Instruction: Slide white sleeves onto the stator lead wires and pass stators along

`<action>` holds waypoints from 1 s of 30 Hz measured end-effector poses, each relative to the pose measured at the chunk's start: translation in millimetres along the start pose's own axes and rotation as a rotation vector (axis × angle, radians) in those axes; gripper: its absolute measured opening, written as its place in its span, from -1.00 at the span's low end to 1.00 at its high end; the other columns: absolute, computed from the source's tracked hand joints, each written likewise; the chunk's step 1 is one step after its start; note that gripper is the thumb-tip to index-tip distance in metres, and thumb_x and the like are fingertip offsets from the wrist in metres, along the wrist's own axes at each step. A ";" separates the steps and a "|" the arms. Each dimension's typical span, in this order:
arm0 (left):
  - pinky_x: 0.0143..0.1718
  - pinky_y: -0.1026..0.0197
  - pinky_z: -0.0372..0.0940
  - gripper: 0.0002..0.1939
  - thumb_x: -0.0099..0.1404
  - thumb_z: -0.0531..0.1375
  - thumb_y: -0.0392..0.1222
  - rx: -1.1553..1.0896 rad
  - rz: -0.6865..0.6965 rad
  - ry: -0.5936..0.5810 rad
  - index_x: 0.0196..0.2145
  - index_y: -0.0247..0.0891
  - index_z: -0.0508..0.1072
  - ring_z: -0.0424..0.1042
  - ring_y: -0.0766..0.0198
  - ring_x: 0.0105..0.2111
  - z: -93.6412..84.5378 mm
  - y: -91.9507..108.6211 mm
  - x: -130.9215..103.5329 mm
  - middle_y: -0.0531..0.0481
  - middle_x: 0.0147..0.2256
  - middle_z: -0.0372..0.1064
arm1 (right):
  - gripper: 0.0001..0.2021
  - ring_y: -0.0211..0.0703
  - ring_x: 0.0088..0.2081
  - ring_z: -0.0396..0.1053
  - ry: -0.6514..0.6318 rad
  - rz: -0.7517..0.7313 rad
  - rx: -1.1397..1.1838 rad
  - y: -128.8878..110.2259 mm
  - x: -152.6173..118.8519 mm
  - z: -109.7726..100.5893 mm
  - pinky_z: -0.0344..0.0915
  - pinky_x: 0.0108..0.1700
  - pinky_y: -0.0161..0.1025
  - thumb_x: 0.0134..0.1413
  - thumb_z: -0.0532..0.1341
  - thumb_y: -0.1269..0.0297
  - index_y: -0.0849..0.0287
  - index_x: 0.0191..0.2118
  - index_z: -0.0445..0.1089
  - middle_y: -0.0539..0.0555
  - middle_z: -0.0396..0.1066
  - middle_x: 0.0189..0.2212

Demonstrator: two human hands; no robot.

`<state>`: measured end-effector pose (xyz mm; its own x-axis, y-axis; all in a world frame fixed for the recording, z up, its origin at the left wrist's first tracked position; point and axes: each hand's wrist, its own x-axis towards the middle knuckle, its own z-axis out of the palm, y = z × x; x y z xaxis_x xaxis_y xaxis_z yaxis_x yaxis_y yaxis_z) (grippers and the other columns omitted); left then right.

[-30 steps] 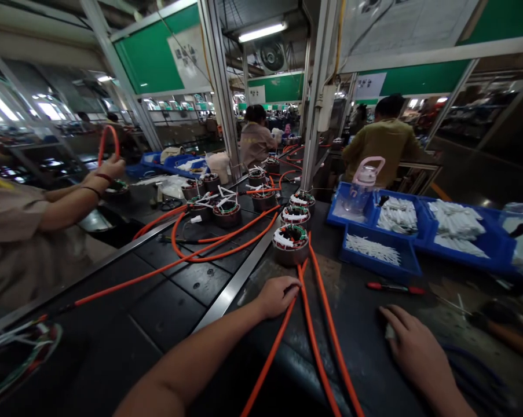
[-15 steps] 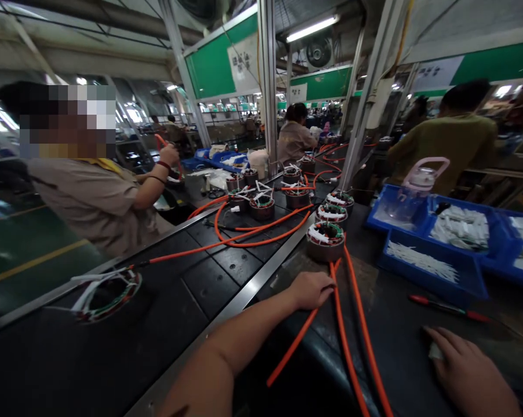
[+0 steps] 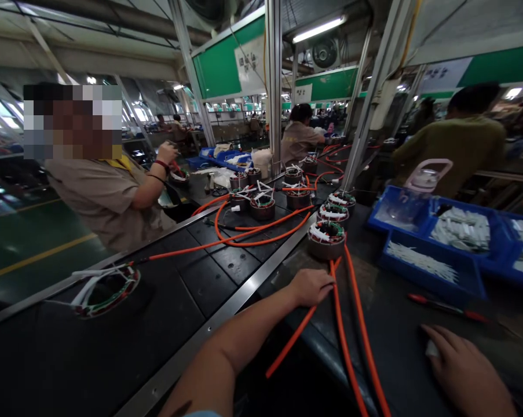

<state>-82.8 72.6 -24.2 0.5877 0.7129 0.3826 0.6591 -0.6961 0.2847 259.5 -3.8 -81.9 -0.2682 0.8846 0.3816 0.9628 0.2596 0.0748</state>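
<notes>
My left hand [image 3: 311, 288] is closed on an orange cable [image 3: 289, 344], whose free end hangs toward me over the bench edge. Just beyond that hand sits a round motor stator [image 3: 326, 242] with white-wrapped copper windings, and two long orange cables run from it toward me. My right hand [image 3: 467, 365] rests on the dark bench at the lower right, fingers stretched out. A small white piece [image 3: 432, 348] shows at its thumb; whether it is held or wrapped on the thumb I cannot make out. A red-and-black pen [image 3: 446, 307] lies beyond this hand.
Several stators [image 3: 262, 205] with orange cables stand on the black conveyor [image 3: 178, 289] to the left, one [image 3: 107, 295] nearer me. Blue bins [image 3: 435, 269] hold white tubes and a clear bottle [image 3: 420, 188]. A metal post [image 3: 369, 104] rises behind. A co-worker [image 3: 100, 197] works at left.
The view has shifted slightly. At left, the co-worker's raised hand and the orange cable by it have moved. Both my hands stay nearly where they were.
</notes>
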 end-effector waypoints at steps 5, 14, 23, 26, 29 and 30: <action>0.05 0.16 0.16 -0.68 0.32 0.01 -0.21 0.062 -0.263 0.147 0.02 -0.23 0.27 0.26 0.23 0.00 -37.3 -31.7 12.3 -0.09 -0.03 0.31 | -0.59 0.04 -0.15 0.33 0.010 0.022 -0.019 -5.9 1.6 -3.2 0.26 -0.10 -0.05 -0.03 -0.02 0.34 0.27 -0.07 0.39 0.20 0.38 -0.12; -0.15 0.03 0.32 -0.68 0.30 0.10 -0.12 0.223 -0.924 -0.089 -0.03 -0.30 0.29 0.34 0.18 -0.14 -144.5 -188.5 9.0 -0.12 -0.06 0.27 | -0.62 0.01 -0.16 0.33 0.015 0.044 -0.034 -11.4 7.7 -2.2 0.26 -0.12 -0.06 -0.01 -0.01 0.38 0.24 -0.10 0.41 0.17 0.39 -0.13; -0.16 0.04 0.33 -0.68 0.29 0.10 -0.10 0.134 -0.910 -0.380 -0.06 -0.32 0.31 0.35 0.17 -0.15 -111.5 -186.6 1.9 -0.09 -0.09 0.29 | -0.62 0.01 -0.13 0.30 0.018 0.093 -0.034 -14.5 9.1 -2.5 0.25 -0.14 -0.08 -0.07 0.01 0.43 0.19 -0.12 0.42 0.14 0.38 -0.12; -0.14 0.03 0.31 -0.69 0.30 0.10 -0.10 0.167 -0.923 -0.274 -0.06 -0.31 0.31 0.35 0.20 -0.15 -113.6 -174.3 6.1 -0.11 -0.08 0.29 | -0.62 0.01 -0.13 0.30 0.025 0.096 -0.017 -14.8 8.8 -2.3 0.26 -0.15 -0.08 -0.07 0.01 0.42 0.19 -0.12 0.41 0.14 0.37 -0.12; -0.10 0.02 0.25 -0.66 0.32 0.04 -0.01 0.177 -0.922 -0.100 -0.08 -0.28 0.34 0.33 0.15 -0.10 -121.7 -159.4 21.1 -0.12 -0.09 0.31 | -0.64 0.00 -0.15 0.30 0.026 0.095 -0.019 -15.9 9.8 -3.5 0.26 -0.15 -0.08 -0.06 0.01 0.43 0.19 -0.13 0.42 0.13 0.38 -0.13; -0.09 0.05 0.22 -0.64 0.32 0.00 0.02 0.165 -0.911 -0.042 -0.08 -0.26 0.36 0.31 0.11 -0.08 -122.1 -152.6 29.1 -0.13 -0.09 0.33 | -0.64 0.00 -0.15 0.30 0.026 0.094 -0.023 -16.5 10.5 -4.2 0.26 -0.15 -0.08 -0.06 0.01 0.43 0.19 -0.13 0.42 0.13 0.38 -0.13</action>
<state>-223.6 189.2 50.8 -0.1762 0.9836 0.0396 0.9314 0.1536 0.3301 240.9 -0.4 -75.3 -0.1763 0.8941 0.4117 0.9842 0.1669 0.0591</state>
